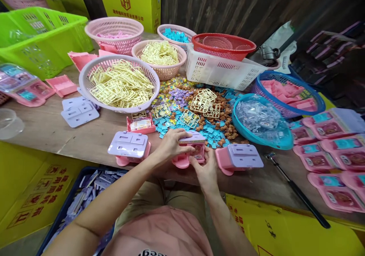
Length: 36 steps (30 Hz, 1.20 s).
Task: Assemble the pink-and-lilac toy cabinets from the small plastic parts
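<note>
1. Nearest the camera is your pale pink cloth T-shirt, close below the table's front edge, probably so both forearms can reach comfortably.
2. At the left, below the tabletop, loose lilac plastic parts fill a dark crate, perhaps stored low to spare table space.
3. Above them, flat lilac slotted plastic plates overlap on the brown wooden table, left of a round lilac mesh basket heaped with cream plastic frames.
4. A pink plastic stand with a lilac slotted top waits upright just left of your hands, untouched.
5. Your left hand reaches over the piece, fingers bent and closed on its lilac top and left part, seemingly to steady it from above.
6. That piece, a small pink plastic box with a lilac roof and a picture front, sits between your hands at the near edge, its front facing you, likely for a clear view.
7. Your right hand closes on its right side, thumb across the front; I cannot tell how far the other fingers reach behind.
8. Beyond the hands, flat blue plastic tiles lie piled, seemingly for a short reach.
9. Right of your hands stands another pink stand under a lilac plate, then a metal-shafted tool with a black handle, its handle toward you.
10. At far right, pink flat plastic cases lie in rows, perhaps for tidiness.
</note>
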### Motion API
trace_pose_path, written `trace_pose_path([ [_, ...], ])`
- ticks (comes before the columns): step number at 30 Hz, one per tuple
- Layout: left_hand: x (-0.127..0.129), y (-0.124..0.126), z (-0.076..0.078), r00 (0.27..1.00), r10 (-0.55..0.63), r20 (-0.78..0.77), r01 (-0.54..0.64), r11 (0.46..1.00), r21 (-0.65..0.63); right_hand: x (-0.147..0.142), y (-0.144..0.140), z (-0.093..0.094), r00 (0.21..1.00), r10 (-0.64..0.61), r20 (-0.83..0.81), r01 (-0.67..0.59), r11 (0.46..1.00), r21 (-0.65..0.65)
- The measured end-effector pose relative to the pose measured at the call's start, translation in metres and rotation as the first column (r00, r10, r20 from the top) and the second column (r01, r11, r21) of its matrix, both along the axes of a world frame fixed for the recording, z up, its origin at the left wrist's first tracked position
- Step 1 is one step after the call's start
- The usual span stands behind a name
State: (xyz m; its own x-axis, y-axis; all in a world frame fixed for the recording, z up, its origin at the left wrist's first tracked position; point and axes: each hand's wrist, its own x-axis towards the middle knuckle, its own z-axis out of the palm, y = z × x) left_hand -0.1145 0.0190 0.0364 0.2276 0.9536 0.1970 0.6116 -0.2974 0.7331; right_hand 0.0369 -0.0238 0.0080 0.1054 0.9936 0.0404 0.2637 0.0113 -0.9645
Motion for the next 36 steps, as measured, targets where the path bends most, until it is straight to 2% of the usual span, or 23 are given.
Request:
trace_pose_path([
  [3, -0.001, -0.006, -0.002, 1.0, -0.013, -0.006, 0.013, 0.999, 0.042, -0.003, -0.01, 0.001, 0.994, -0.002, 0.107, -0.007, 0.996, 0.087],
  [6, -0.01, -0.015, -0.008, 0.995, -0.073, -0.065, 0.082, 0.986, 0.145, 0.011, -0.023, 0.004, 0.967, -0.015, 0.255, -0.041, 0.976, 0.212],
  [8, -0.02, -0.023, -0.011, 0.984, -0.121, -0.13, 0.147, 0.966, 0.215, 0.036, -0.028, 0.006, 0.922, -0.206, 0.327, 0.074, 0.925, 0.372],
  [10, -0.029, -0.03, -0.012, 0.971, -0.14, -0.195, 0.188, 0.948, 0.257, 0.072, -0.024, 0.007, 0.817, -0.482, 0.317, 0.268, 0.803, 0.532],
  [11, -0.032, -0.033, -0.01, 0.964, -0.127, -0.232, 0.19, 0.943, 0.272, 0.093, -0.02, 0.006, 0.762, -0.576, 0.294, 0.35, 0.75, 0.562],
  [12, -0.031, -0.037, -0.008, 0.958, -0.1, -0.268, 0.179, 0.94, 0.289, 0.113, -0.015, 0.004, 0.746, -0.6, 0.289, 0.39, 0.745, 0.541],
  [14, -0.018, -0.043, -0.001, 0.947, -0.038, -0.318, 0.146, 0.934, 0.326, 0.145, -0.004, -0.003, 0.804, -0.499, 0.323, 0.342, 0.834, 0.434],
  [16, 0.009, -0.046, 0.006, 0.948, -0.058, -0.313, 0.171, 0.922, 0.347, 0.16, 0.003, -0.012, 0.852, -0.392, 0.346, 0.266, 0.895, 0.359],
  [19, 0.065, -0.039, 0.007, 0.932, -0.279, -0.231, 0.341, 0.892, 0.297, 0.153, 0.002, -0.025, 0.896, -0.285, 0.342, 0.184, 0.937, 0.298],
  [20, 0.082, -0.034, 0.004, 0.93, -0.308, -0.198, 0.352, 0.901, 0.252, 0.146, 0.0, -0.029, 0.904, -0.263, 0.337, 0.168, 0.943, 0.286],
  [23, 0.117, -0.014, -0.01, 0.959, -0.262, -0.111, 0.273, 0.957, 0.101, 0.13, -0.008, -0.035, 0.903, -0.248, 0.351, 0.151, 0.948, 0.281],
  [25, 0.124, -0.003, -0.019, 0.963, -0.264, -0.049, 0.266, 0.964, 0.033, 0.125, -0.011, -0.035, 0.875, -0.281, 0.395, 0.152, 0.933, 0.327],
  [28, 0.119, 0.003, -0.024, 0.962, -0.27, 0.031, 0.271, 0.963, -0.008, 0.122, -0.012, -0.031, 0.808, -0.331, 0.487, 0.11, 0.898, 0.426],
  [36, 0.107, -0.001, -0.014, 0.975, -0.217, 0.057, 0.221, 0.972, -0.079, 0.119, -0.014, -0.015, 0.694, -0.293, 0.658, -0.065, 0.884, 0.463],
])
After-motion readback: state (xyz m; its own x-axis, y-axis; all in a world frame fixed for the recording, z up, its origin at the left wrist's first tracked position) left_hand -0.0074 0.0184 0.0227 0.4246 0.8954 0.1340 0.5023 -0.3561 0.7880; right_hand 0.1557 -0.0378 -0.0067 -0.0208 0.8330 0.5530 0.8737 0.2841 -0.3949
